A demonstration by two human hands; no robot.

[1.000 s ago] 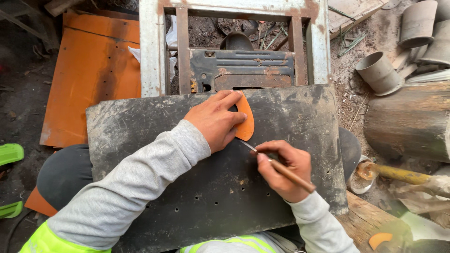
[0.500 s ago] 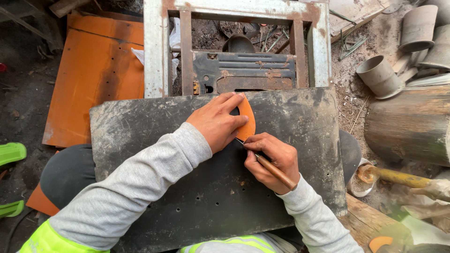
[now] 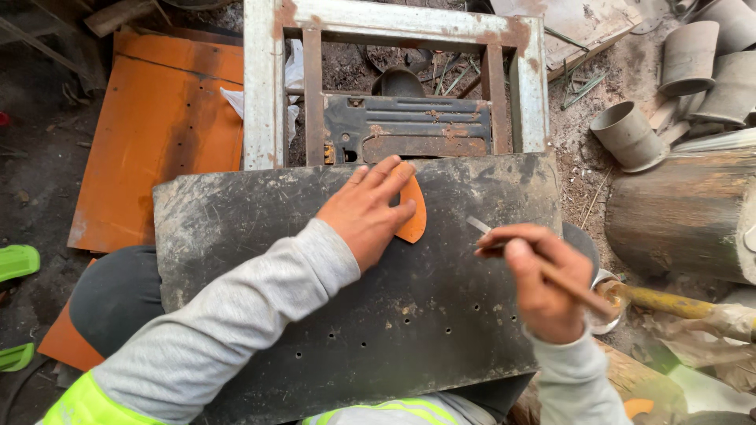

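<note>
A dark, dusty metal sheet (image 3: 260, 228) with small holes lies across my knees. My left hand (image 3: 366, 208) presses a small orange template piece (image 3: 413, 216) flat on the sheet near its far edge. My right hand (image 3: 539, 279) holds a thin wooden-handled scribing tool (image 3: 551, 271) like a pen. Its metal tip hovers over the sheet a short way right of the orange piece, not touching it.
A rusty white metal frame (image 3: 264, 94) stands just beyond the sheet. An orange metal panel (image 3: 157, 118) lies at left. Grey pipe pieces (image 3: 630, 134) and a log (image 3: 681, 212) sit at right, with a yellow-handled tool (image 3: 661, 303) beside my right knee.
My right hand has drawn the scribing tool away from the orange piece's edge, to the right. My left hand still holds the piece in place.
</note>
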